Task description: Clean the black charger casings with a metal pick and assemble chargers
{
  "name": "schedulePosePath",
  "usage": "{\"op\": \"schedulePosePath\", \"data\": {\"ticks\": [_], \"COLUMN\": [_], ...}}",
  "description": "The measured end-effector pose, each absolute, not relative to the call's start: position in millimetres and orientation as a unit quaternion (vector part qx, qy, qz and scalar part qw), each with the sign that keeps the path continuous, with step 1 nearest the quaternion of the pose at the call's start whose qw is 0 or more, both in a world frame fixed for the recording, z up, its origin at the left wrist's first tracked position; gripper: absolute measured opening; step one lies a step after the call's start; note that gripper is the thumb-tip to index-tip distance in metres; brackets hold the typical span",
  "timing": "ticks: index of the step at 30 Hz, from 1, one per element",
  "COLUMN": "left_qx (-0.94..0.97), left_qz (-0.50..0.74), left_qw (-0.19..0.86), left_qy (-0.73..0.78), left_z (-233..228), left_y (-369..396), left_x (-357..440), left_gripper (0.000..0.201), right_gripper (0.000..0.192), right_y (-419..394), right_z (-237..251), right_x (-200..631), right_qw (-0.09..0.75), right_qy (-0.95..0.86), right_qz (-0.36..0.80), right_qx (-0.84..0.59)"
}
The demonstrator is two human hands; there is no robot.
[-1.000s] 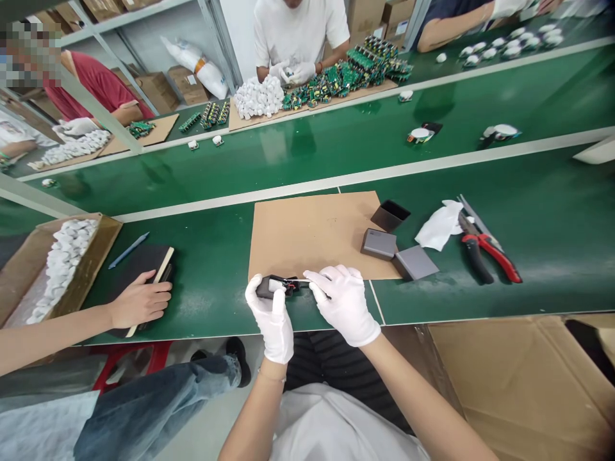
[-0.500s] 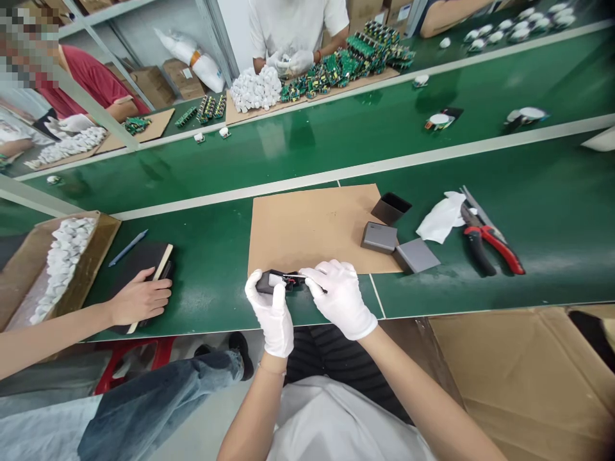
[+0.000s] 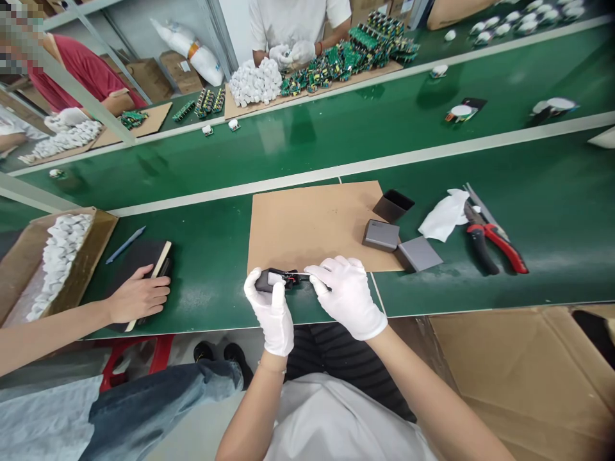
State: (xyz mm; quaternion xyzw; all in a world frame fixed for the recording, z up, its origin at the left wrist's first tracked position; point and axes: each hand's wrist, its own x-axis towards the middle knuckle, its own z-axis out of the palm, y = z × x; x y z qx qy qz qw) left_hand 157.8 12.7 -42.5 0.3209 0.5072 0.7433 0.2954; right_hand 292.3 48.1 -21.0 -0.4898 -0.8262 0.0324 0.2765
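Note:
Both my hands wear white gloves. My left hand [image 3: 271,310] grips a small black housing [image 3: 267,280] with red wires showing at its open end, at the near edge of a brown cardboard mat [image 3: 312,224]. My right hand [image 3: 346,291] pinches a thin metal tool [image 3: 302,275] whose tip reaches into the housing's opening. Most of the tool is hidden by my fingers.
Two grey blocks [image 3: 380,235] [image 3: 419,253], an open black shell [image 3: 393,205], a white cloth [image 3: 444,214] and red-handled pliers [image 3: 494,240] lie to the right. A neighbour's bare hand [image 3: 137,298] rests on a dark notebook [image 3: 144,259] at left. A box of white parts [image 3: 55,259] stands far left. Other people work across the green belt [image 3: 336,137].
My hands stay on the housing with only slight shifts. The parts on the far belt have drifted to the right. The view has tilted a little.

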Motion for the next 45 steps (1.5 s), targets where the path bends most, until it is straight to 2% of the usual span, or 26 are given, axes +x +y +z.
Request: {"op": "schedulePosePath", "data": {"ticks": [15, 24, 28, 32, 34, 36, 39, 45], "left_qx": [0.317, 0.309, 0.309, 0.33, 0.343, 0.358, 0.383, 0.45], "left_qz": [0.742, 0.748, 0.744, 0.723, 0.71, 0.7, 0.684, 0.638], "left_qw": [0.299, 0.31, 0.326, 0.362, 0.373, 0.382, 0.388, 0.346], "left_qy": [0.509, 0.499, 0.494, 0.487, 0.488, 0.485, 0.485, 0.521], "left_z": [-41.6, -40.9, -37.8, -27.2, -19.5, -11.3, -0.4, 15.7], "left_y": [11.6, 11.7, 12.4, 18.0, 21.4, 23.0, 20.0, 2.8], "left_x": [157.4, 158.6, 156.6, 150.6, 148.5, 148.1, 149.0, 147.4], "left_gripper": [0.042, 0.042, 0.038, 0.035, 0.037, 0.04, 0.043, 0.047], "right_gripper": [0.016, 0.016, 0.021, 0.025, 0.025, 0.02, 0.019, 0.021], "right_y": [47.8, 42.9, 56.8, 79.0, 83.7, 82.0, 73.4, 60.6], "right_z": [-19.7, -11.8, -19.7, -26.2, -17.0, 0.5, 29.1, 48.9], "right_x": [291.5, 288.6, 300.5, 310.0, 307.6, 301.2, 290.7, 289.4], "right_qw": [0.291, 0.273, 0.303, 0.265, 0.3, 0.345, 0.323, 0.273], "right_qy": [-0.823, -0.831, -0.796, -0.768, -0.767, -0.779, -0.805, -0.847], "right_qz": [0.074, 0.047, 0.047, 0.013, 0.049, 0.138, 0.225, 0.137], "right_qx": [-0.482, -0.482, -0.521, -0.583, -0.566, -0.505, -0.444, -0.435]}}
